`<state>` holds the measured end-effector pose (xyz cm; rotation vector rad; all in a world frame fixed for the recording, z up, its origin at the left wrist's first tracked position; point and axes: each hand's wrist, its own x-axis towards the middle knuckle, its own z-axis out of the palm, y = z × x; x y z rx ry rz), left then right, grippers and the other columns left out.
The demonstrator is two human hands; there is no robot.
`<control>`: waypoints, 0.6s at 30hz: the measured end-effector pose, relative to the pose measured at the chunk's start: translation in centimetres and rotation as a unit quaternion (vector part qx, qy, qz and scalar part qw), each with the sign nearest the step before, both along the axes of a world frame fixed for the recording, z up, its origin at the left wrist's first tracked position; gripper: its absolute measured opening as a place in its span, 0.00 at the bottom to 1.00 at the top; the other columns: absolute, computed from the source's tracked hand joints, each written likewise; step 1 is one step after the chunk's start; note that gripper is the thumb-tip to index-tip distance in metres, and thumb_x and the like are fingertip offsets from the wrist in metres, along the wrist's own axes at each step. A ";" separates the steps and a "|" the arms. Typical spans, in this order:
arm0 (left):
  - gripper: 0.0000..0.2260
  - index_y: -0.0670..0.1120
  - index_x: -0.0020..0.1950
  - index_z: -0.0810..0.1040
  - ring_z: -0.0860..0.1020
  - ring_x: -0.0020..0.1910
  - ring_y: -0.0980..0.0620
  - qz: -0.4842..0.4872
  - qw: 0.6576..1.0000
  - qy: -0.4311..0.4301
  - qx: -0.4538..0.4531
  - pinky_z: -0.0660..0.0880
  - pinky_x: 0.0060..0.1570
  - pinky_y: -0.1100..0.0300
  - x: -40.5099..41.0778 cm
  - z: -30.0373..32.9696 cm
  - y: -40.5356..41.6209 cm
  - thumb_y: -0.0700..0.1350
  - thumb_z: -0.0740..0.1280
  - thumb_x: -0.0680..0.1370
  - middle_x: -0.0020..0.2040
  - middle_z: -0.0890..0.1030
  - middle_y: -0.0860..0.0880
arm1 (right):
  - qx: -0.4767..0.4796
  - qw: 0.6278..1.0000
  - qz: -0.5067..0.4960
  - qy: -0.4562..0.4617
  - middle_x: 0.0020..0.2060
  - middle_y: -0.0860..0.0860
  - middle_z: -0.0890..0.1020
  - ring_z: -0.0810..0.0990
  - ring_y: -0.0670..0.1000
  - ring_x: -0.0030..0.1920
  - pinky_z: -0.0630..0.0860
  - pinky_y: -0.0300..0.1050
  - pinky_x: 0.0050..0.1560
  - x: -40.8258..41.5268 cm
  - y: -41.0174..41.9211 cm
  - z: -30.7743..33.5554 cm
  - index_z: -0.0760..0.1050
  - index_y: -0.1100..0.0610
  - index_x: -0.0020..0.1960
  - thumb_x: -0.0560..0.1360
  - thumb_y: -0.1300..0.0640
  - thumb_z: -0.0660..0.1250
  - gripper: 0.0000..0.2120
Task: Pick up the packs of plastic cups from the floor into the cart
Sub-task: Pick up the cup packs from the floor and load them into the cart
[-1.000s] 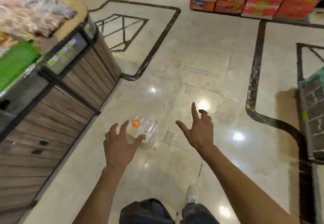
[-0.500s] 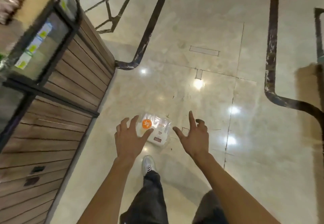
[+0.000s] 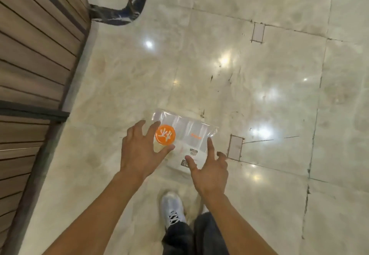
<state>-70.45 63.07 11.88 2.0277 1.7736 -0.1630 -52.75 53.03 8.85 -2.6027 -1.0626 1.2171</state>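
Note:
A clear pack of plastic cups (image 3: 186, 138) with a round orange sticker lies on the shiny marble floor, just ahead of my feet. My left hand (image 3: 139, 151) hovers over its left end, fingers spread, thumb and forefinger on either side of the orange sticker. My right hand (image 3: 209, 166) is open over the pack's near right corner, forefinger pointing along its right side. Neither hand grips the pack. The cart is out of view.
A wooden slatted display counter (image 3: 36, 65) fills the left side, close to the pack. A dark inlaid floor band (image 3: 129, 9) curves at the top. My white shoe (image 3: 172, 206) stands right behind the pack. Open floor stretches to the right.
The view has dropped and closed in on the pack. Both open hands have come down around it, the left one reaching the orange sticker.

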 end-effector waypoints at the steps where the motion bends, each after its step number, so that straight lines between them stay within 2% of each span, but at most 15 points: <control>1: 0.40 0.57 0.80 0.67 0.64 0.75 0.40 -0.012 1.000 0.010 -0.014 0.67 0.69 0.43 -0.4 -3.2 0.3 0.75 0.65 0.72 0.78 0.65 0.42 | -0.004 1.000 -0.003 0.001 0.77 0.60 0.62 0.68 0.61 0.72 0.69 0.56 0.70 -0.5 0.2 -3.1 0.44 0.36 0.82 0.74 0.26 0.60 0.44; 5: 0.44 0.61 0.82 0.59 0.60 0.77 0.39 -0.016 0.998 0.025 -0.058 0.67 0.71 0.42 -1.0 -14.0 1.2 0.74 0.69 0.70 0.80 0.59 0.41 | -0.015 1.000 -0.021 -0.013 0.78 0.62 0.59 0.66 0.64 0.74 0.69 0.60 0.71 -0.6 0.7 -13.7 0.41 0.34 0.81 0.70 0.21 0.62 0.49; 8: 0.47 0.66 0.81 0.56 0.57 0.78 0.37 0.021 0.996 -0.012 -0.086 0.68 0.72 0.41 -0.6 -19.7 1.1 0.72 0.73 0.67 0.81 0.52 0.42 | 0.035 0.996 -0.076 0.040 0.75 0.62 0.64 0.67 0.64 0.73 0.70 0.63 0.70 0.2 1.3 -18.4 0.38 0.28 0.79 0.65 0.22 0.68 0.54; 10: 0.51 0.70 0.80 0.52 0.59 0.76 0.37 0.040 0.996 -0.023 -0.080 0.69 0.71 0.41 -0.5 -21.6 1.4 0.73 0.75 0.63 0.80 0.52 0.43 | 0.085 0.989 -0.098 0.066 0.68 0.61 0.70 0.72 0.62 0.69 0.73 0.58 0.68 0.6 1.7 -20.0 0.36 0.26 0.78 0.65 0.25 0.72 0.56; 12: 0.55 0.74 0.79 0.49 0.65 0.73 0.37 0.071 0.992 -0.053 -0.093 0.71 0.69 0.41 -0.8 -22.5 2.2 0.74 0.77 0.59 0.78 0.56 0.44 | 0.104 0.987 -0.100 0.072 0.64 0.59 0.71 0.74 0.60 0.65 0.73 0.51 0.64 1.0 2.1 -20.9 0.35 0.28 0.78 0.64 0.26 0.74 0.58; 15: 0.58 0.76 0.78 0.47 0.68 0.72 0.38 0.077 0.988 -0.079 -0.104 0.72 0.68 0.40 -1.3 -22.9 2.8 0.77 0.75 0.55 0.76 0.59 0.44 | 0.104 0.985 -0.109 0.083 0.62 0.55 0.69 0.75 0.56 0.62 0.70 0.44 0.57 1.2 2.4 -21.4 0.34 0.29 0.79 0.61 0.25 0.74 0.61; 18: 0.58 0.75 0.78 0.48 0.70 0.71 0.40 0.081 0.987 -0.086 -0.109 0.73 0.67 0.42 -1.3 -22.8 2.8 0.77 0.76 0.55 0.74 0.61 0.44 | 0.096 0.984 -0.119 0.092 0.63 0.53 0.69 0.77 0.56 0.61 0.71 0.44 0.55 1.3 2.5 -21.2 0.33 0.27 0.77 0.61 0.25 0.75 0.62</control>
